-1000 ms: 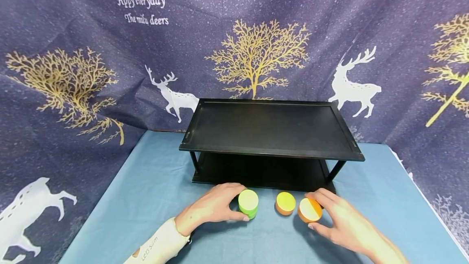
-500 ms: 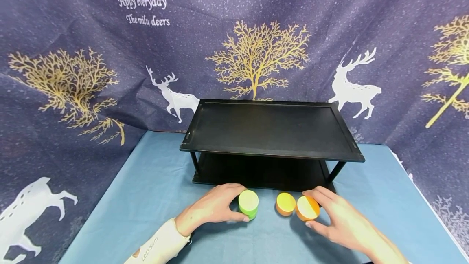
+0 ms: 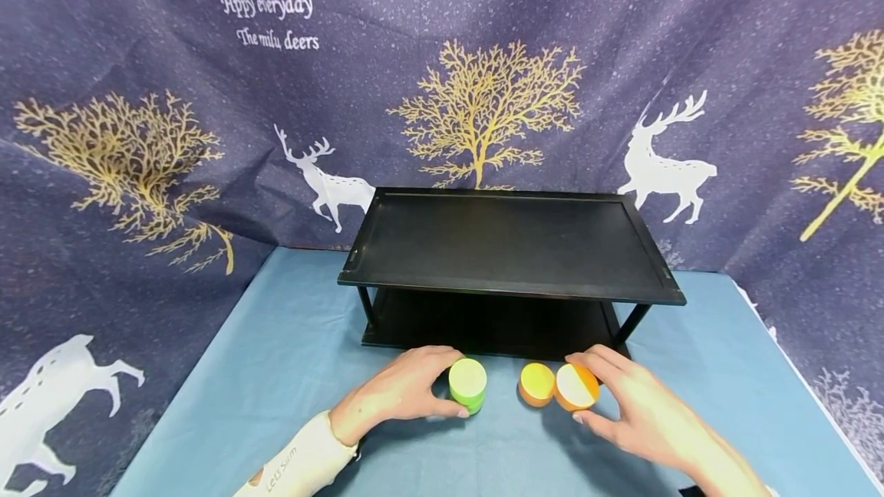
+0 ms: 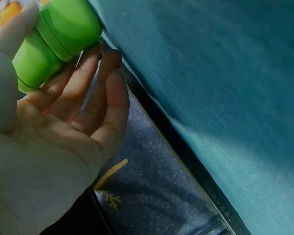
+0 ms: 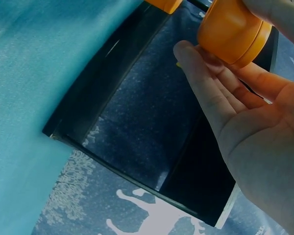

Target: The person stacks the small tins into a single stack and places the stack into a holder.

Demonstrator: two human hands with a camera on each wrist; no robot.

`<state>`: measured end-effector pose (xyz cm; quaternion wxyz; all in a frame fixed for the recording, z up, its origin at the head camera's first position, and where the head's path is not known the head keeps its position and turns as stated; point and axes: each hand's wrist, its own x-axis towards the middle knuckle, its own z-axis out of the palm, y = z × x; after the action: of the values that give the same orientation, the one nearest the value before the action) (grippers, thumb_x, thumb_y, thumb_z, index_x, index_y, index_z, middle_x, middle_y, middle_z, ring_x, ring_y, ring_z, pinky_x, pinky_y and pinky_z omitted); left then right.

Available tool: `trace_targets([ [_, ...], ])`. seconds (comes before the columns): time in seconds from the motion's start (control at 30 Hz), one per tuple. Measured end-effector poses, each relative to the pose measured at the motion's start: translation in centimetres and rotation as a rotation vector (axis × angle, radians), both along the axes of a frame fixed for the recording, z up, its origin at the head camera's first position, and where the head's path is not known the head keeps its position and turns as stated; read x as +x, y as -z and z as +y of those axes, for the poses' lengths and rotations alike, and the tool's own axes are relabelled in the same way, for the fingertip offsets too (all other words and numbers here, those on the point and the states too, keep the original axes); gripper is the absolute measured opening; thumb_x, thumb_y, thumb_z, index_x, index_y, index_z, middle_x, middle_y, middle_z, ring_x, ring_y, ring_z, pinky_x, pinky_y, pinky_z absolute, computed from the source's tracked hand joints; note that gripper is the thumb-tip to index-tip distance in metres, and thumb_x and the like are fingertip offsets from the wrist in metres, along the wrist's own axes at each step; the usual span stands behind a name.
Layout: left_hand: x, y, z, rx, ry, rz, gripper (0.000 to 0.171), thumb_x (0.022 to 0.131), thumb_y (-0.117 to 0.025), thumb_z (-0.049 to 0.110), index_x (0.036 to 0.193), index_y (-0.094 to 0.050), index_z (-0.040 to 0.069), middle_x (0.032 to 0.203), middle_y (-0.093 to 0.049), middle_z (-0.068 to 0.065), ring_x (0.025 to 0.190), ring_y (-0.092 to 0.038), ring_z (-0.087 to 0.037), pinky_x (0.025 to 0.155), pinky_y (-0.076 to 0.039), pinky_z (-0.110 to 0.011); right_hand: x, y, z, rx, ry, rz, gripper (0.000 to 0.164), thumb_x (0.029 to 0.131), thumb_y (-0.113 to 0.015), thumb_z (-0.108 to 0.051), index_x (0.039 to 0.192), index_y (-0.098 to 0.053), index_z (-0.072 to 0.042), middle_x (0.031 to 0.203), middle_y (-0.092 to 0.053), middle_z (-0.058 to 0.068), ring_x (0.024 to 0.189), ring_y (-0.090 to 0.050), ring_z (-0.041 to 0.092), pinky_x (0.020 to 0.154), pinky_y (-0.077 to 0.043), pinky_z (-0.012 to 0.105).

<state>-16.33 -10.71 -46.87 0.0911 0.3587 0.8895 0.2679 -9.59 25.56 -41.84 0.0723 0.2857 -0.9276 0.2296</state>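
Note:
My left hand (image 3: 407, 386) holds a pair of stacked green round tubs (image 3: 468, 380) between thumb and fingers. In the left wrist view, a seam line runs round the nearer green tub (image 4: 71, 27), and my palm (image 4: 54, 142) faces the camera. My right hand (image 3: 631, 405) pinches a short orange round tub (image 3: 577, 387), whose top is lit partly white. Its curved orange side (image 5: 232, 34) appears in the right wrist view, thumb on one side and fingers on the other. Just left of it is a second orange tub (image 3: 536, 384) with a yellow top; the two seem to touch.
A black two-level rack (image 3: 511, 244) stands right behind the tubs, its lower shelf (image 3: 483, 324) near my fingertips. Blue cloth (image 3: 276, 343) covers the table. Behind hangs a dark blue cloth (image 3: 359, 75) printed with deer and golden trees.
My right hand has moved left with the orange tub, closing the gap to the other orange tub. My left hand and the green tubs have stayed in place.

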Motion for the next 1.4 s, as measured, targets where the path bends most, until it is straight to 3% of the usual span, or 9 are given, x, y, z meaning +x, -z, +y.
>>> trace_targets([
  [0.93, 0.0, 0.1, 0.1, -0.007, -0.002, 0.021, 0.059, 0.083, -0.088, 0.056, 0.130, -0.069, 0.027, 0.121, -0.068, 0.016, 0.109, -0.061, -0.003, 0.099, -0.054, -0.032, -0.3, -0.7, -1.1, -0.018, -0.060, 0.104, 0.066, 0.075, -0.098, -0.023, 0.133, -0.067, -0.022, 0.117, -0.059, -0.022, 0.100, -0.060, -0.001, 0.089, -0.057, 0.024],
  [1.2, 0.0, 0.2, 0.1, -0.012, -0.005, 0.015, 0.058, 0.083, -0.088, 0.057, 0.129, -0.069, 0.028, 0.119, -0.067, 0.017, 0.107, -0.061, -0.003, 0.099, -0.054, -0.031, -0.5, -0.8, -1.5, -0.018, -0.058, 0.100, 0.065, 0.075, -0.097, -0.024, 0.132, -0.067, -0.022, 0.118, -0.059, -0.021, 0.100, -0.060, -0.001, 0.088, -0.059, 0.028],
  [1.4, 0.0, 0.2, 0.1, -0.014, -0.008, 0.017, 0.060, 0.083, -0.087, 0.058, 0.131, -0.069, 0.027, 0.121, -0.068, 0.016, 0.108, -0.061, -0.003, 0.100, -0.054, -0.032, -0.6, -1.0, -1.7, -0.016, -0.046, 0.046, 0.064, 0.077, -0.097, -0.024, 0.133, -0.066, -0.022, 0.118, -0.059, -0.021, 0.100, -0.060, 0.000, 0.088, -0.060, 0.030],
])
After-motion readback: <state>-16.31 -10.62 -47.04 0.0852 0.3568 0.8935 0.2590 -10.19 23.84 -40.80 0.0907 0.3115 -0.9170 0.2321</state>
